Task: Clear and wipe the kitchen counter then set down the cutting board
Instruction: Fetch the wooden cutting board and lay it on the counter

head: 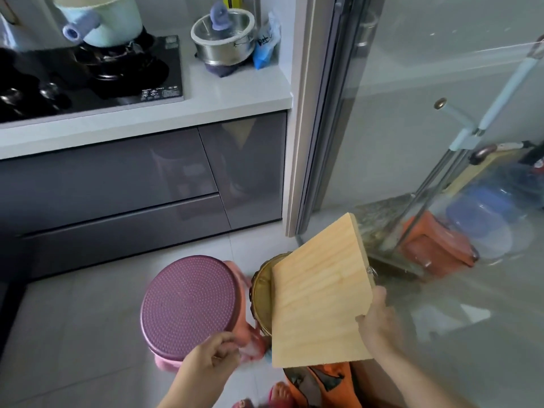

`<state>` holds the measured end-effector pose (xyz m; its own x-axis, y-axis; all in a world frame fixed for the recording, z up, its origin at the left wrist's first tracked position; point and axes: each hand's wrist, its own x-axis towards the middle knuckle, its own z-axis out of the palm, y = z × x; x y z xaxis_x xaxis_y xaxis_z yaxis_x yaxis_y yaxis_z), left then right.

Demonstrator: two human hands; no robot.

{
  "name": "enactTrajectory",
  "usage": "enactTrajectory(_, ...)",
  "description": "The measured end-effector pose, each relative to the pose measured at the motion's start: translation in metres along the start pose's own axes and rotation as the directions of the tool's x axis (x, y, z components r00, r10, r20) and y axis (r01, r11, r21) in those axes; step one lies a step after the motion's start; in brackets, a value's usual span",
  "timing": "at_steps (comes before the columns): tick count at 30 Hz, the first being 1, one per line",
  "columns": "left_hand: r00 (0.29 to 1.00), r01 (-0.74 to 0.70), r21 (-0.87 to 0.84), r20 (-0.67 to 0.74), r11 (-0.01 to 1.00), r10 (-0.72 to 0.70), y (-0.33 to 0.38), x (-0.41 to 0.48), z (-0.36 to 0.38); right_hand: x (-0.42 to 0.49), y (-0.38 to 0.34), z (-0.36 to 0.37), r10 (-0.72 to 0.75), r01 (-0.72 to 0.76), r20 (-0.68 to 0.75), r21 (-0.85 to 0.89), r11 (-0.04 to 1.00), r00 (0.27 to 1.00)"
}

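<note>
Pale rectangular wooden cutting board (318,301) held low over floor, tilted, in front of round bark-edged wooden slab (262,293); judged as being fetched for white table (235,92), not yet set down. Right hand (379,325) placed at board's near right corner, fingers curled round edge. Left hand (212,354) reached down, fingers closed on pink cloth-like item (250,340) beside purple dotted round disc (188,304); detail blurred.

On counter (235,92), hob (117,72) w/ green pot (109,22) takes the left. Steel pot (223,39) + blue bag (265,45) fill the back-right corner. Bare strip in front of steel pot, btwn hob and door frame (306,113). Glass (412,142) blocks the right. Low down, pan (188,304) and board (318,304) are side by side, round block (262,293) btwn them, partly behind board. Floor (73,334) left of pan is open.
</note>
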<state>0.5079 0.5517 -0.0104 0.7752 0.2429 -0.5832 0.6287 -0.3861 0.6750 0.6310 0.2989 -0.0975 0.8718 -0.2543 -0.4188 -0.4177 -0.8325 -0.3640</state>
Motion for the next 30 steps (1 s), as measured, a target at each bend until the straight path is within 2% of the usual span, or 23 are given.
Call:
enactTrajectory(2, 1.000, 0.000, 0.008, 0.012, 1.000, 0.000, 0.001, -0.003, 0.004, -0.005, -0.001, 0.004, 0.020, -0.031, 0.083, 0.134, 0.991, 0.996)
enactTrajectory(5, 1.000, -0.022, 0.021, -0.005, 1.000, 0.022, 0.001, -0.008, 0.005, -0.013, -0.007, 0.013, -0.005, -0.016, 0.132, 0.158, 0.987, 0.991)
enactTrajectory(9, 0.995, -0.063, 0.022, -0.070, 0.998, 0.064, -0.003, -0.026, 0.003, -0.026, -0.023, 0.025, -0.032, -0.013, 0.159, 0.273, 0.962, 0.987)
enactTrajectory(12, 0.990, -0.065, -0.007, -0.126, 0.998, 0.063, -0.014, -0.041, 0.002, -0.035, -0.037, 0.025, -0.115, 0.040, 0.206, 0.335, 0.942, 0.972)
enactTrajectory(19, 0.969, -0.076, 0.006, -0.234, 0.997, 0.076, -0.047, -0.077, -0.013, -0.088, -0.072, -0.019, -0.270, 0.231, 0.179, 0.214, 0.949, 0.946)
enactTrajectory(25, 0.950, -0.095, -0.131, -0.310, 0.987, 0.050, -0.098, -0.112, -0.038, -0.175, -0.092, -0.087, -0.515, 0.484, 0.092, 0.234, 0.843, 0.852)
enactTrajectory(30, 0.850, -0.147, -0.297, -0.526, 0.943, -0.034, -0.156, -0.151, -0.093, -0.274, -0.133, -0.096, -0.659, 0.577, 0.167, 0.360, 0.733, 0.733)
